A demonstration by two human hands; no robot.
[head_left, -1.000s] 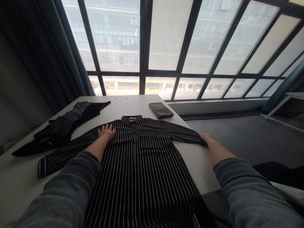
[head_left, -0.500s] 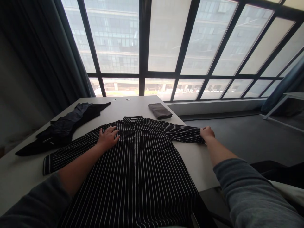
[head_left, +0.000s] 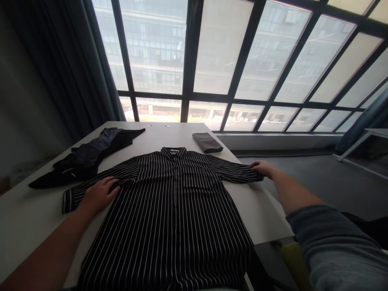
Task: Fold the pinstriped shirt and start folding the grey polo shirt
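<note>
A black shirt with white stripes (head_left: 172, 210) lies front up on a white table, collar toward the window and both sleeves spread outward. My left hand (head_left: 98, 196) rests on the sleeve at the left, between its cuff and the shirt's body, fingers spread. At the cuff of the right-hand sleeve is my right hand (head_left: 263, 168), its fingers extended over the fabric and the thumb side hidden. The shirt's lower edge reaches the near side of the table.
Crumpled dark clothing (head_left: 87, 155) lies on the table's left part. A folded grey cloth (head_left: 207, 142) sits near the far right edge of the white table (head_left: 176, 131). Beyond stand a large window, dark curtains and another white table (head_left: 376, 132) at the right.
My left hand has moved from the shirt's chest outward and down to the left sleeve. My right hand has loosened from its pinch at the cuff, its fingers now stretched. The view has shifted slightly.
</note>
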